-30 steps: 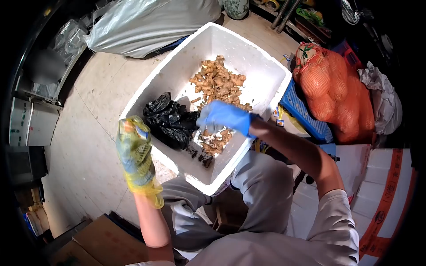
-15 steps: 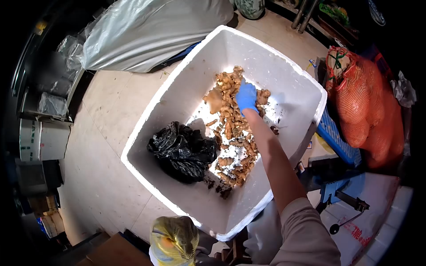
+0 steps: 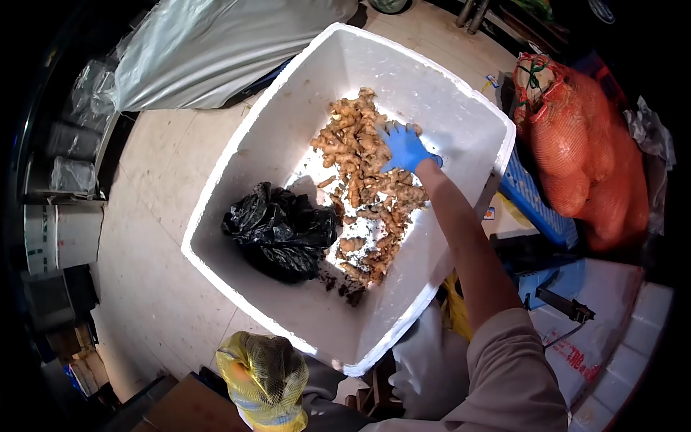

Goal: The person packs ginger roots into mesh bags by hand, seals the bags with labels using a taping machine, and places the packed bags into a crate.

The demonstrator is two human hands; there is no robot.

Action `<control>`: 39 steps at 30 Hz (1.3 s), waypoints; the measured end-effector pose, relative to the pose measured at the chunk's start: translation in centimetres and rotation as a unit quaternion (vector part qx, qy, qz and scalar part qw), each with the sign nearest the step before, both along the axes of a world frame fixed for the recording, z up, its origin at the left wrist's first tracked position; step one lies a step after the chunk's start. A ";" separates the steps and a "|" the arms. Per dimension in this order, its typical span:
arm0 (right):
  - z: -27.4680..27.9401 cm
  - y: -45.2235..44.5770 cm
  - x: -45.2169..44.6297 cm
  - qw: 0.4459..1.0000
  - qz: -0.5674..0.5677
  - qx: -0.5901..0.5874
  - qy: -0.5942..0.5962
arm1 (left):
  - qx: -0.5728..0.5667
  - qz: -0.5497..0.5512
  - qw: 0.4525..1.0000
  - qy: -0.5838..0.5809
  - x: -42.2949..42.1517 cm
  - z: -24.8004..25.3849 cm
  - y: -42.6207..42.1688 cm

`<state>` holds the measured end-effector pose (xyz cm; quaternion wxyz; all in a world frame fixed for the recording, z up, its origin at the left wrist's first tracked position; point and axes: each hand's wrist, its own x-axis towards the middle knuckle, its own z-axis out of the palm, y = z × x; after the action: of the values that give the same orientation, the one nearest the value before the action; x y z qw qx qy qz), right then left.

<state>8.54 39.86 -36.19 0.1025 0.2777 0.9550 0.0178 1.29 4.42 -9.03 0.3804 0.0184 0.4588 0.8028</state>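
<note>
The ginger roots [image 3: 356, 151] lie in a loose heap inside a white foam box [image 3: 450, 108], mainly toward its far side, with smaller pieces trailing toward the near corner. The high walls appear to keep the roots and dark crumbs [image 3: 353, 294] contained.

The right hand [image 3: 404, 147], in a blue glove [image 3: 409, 153], is open, palm down, with fingers spread over the heap. No piece is visibly gripped; the spread likely suits feeling or shifting several roots at once.

The left hand [image 3: 268, 381] is outside the near edge, covered by a yellow mesh bag [image 3: 286, 367]. Its finger opening and any grip inside cannot be determined. Its position beside the rim probably keeps the bag within easy reach of the roots.

A crumpled black plastic bag [image 3: 281, 234] occupies the left side of the box, leaving access to the heap.
</note>
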 end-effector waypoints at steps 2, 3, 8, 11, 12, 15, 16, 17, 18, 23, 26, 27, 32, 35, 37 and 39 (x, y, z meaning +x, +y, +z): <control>0.4 -1.8 -1.0 0.996 0.035 0.041 -0.069 | 0.001 0.006 1.000 -0.001 -0.2 0.0 -0.5; 0.4 -2.4 -1.2 0.991 0.052 0.078 -0.091 | 0.002 0.008 1.000 -0.001 -0.4 -0.1 -0.7; -0.4 -2.1 -0.9 0.954 0.227 0.196 -0.012 | 0.007 0.009 1.000 -0.005 -0.7 -0.5 -1.2; 0.0 -0.9 -1.5 0.969 0.109 0.209 0.070 | 0.022 0.008 1.000 -0.014 -0.8 -0.6 -1.3; 0.0 -0.6 -2.0 0.974 -0.015 0.196 0.109 | 0.029 0.006 0.999 -0.013 -0.8 -0.8 -1.3; 1.0 0.9 -3.8 0.987 -0.022 0.131 0.094 | 0.047 0.024 0.999 -0.008 -0.7 -1.1 -1.7; 1.6 1.2 -4.3 0.998 -0.023 0.048 0.037 | 0.016 0.062 0.998 0.001 -0.7 -1.0 -1.9; 2.3 1.7 -3.4 0.990 -0.036 -0.055 0.125 | -0.018 0.100 0.995 0.010 -0.7 -0.9 -2.0; 3.3 2.2 -2.9 0.990 -0.032 -0.055 0.124 | -0.106 0.053 0.990 0.076 -0.6 0.1 -1.6; 6.8 7.5 0.9 0.932 -0.220 -0.139 0.254 | -0.313 -0.022 0.871 0.378 -0.1 1.6 0.2; 8.9 10.2 3.3 0.845 -0.244 -0.347 0.326 | -0.398 -0.026 0.664 0.633 0.2 2.2 0.7; 10.2 10.4 3.4 0.867 -0.254 -0.322 0.284 | -0.233 -0.014 0.923 0.305 0.1 2.3 0.4; 15.5 7.3 2.3 0.970 -0.199 -0.032 0.137 | -0.120 0.087 0.977 -0.155 1.0 3.1 1.7; 15.1 6.4 1.8 0.999 -0.039 0.033 0.008 | -0.036 0.000 0.998 -0.050 0.5 2.2 1.0; 15.7 5.6 1.7 0.998 -0.046 -0.009 0.034 | -0.011 -0.007 0.998 -0.068 0.1 1.9 0.8; 15.3 5.9 1.9 0.996 -0.060 -0.026 0.063 | 0.054 -0.052 0.994 -0.077 -0.3 1.2 0.6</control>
<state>10.45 45.76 -20.90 0.0504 0.3327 0.9412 -0.0307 1.01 4.98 -7.81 0.4545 0.0008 0.3821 0.8046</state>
